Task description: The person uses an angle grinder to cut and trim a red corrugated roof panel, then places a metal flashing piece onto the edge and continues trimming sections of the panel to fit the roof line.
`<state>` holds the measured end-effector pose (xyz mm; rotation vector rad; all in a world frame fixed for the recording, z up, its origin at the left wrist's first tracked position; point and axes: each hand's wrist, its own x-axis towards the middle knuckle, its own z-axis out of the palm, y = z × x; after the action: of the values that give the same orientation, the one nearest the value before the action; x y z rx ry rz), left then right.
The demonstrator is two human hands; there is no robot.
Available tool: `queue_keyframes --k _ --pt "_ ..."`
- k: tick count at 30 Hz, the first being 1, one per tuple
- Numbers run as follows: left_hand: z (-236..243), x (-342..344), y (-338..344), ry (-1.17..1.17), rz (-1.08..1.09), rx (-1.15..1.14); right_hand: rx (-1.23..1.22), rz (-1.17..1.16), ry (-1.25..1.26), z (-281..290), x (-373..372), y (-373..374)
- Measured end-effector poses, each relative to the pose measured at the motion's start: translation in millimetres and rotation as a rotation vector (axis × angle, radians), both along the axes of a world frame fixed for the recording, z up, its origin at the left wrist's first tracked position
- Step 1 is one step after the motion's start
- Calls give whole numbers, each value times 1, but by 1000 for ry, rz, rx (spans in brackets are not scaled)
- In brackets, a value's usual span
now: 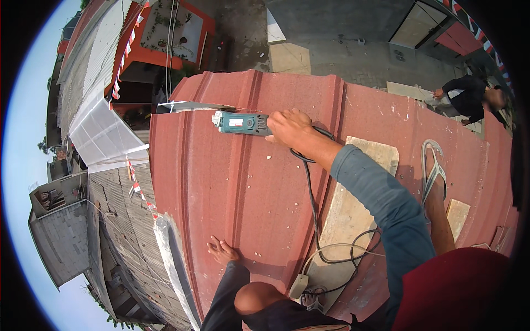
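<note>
My right hand (292, 128) is wrapped round the rear of a teal angle grinder (242, 123), whose head points left. Its disc is too hard to make out from here. Just beyond the tool, a strip of the red metal roof sheet (212, 165) is lifted along a cut, showing a pale bent flap (190, 106). A black power cord (312, 201) trails from the grinder toward me. Lower down, my left hand (223, 251) rests on the roof sheet with its fingers spread, holding nothing.
A worn board (359, 176) lies on the ribbed roof, with cord loops and a pale socket block (298, 286) at its near end. My sandalled foot (434, 175) stands to the right. A person in black (467, 95) is at the far right. Grey tiled roofing (118, 220) lies beyond the left edge.
</note>
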<state>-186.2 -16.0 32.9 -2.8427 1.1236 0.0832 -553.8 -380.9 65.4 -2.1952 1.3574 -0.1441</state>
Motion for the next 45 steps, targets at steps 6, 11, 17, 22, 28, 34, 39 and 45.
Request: queue_keyframes --k 6,11,17,22,28,34,39,45 --pt "0 -5 -1 12 -2 1 111 14 31 3 0 -10" --pt "7 -6 -4 21 7 -15 147 30 26 14 3 -14" --pt "3 -16 -8 45 1 -22 171 7 62 10 -8 -12" --pt "10 -10 -5 12 29 16 153 21 48 15 -1 -11" --pt "7 -9 -7 21 40 3 150 -17 38 23 -15 -9" --pt "8 -21 -9 34 60 -1 197 -10 64 31 -23 -10" --pt "5 -9 -5 7 81 47 188 -135 39 30 -27 9" --pt "5 -7 -7 9 73 98 78 -438 -51 69 -80 60"
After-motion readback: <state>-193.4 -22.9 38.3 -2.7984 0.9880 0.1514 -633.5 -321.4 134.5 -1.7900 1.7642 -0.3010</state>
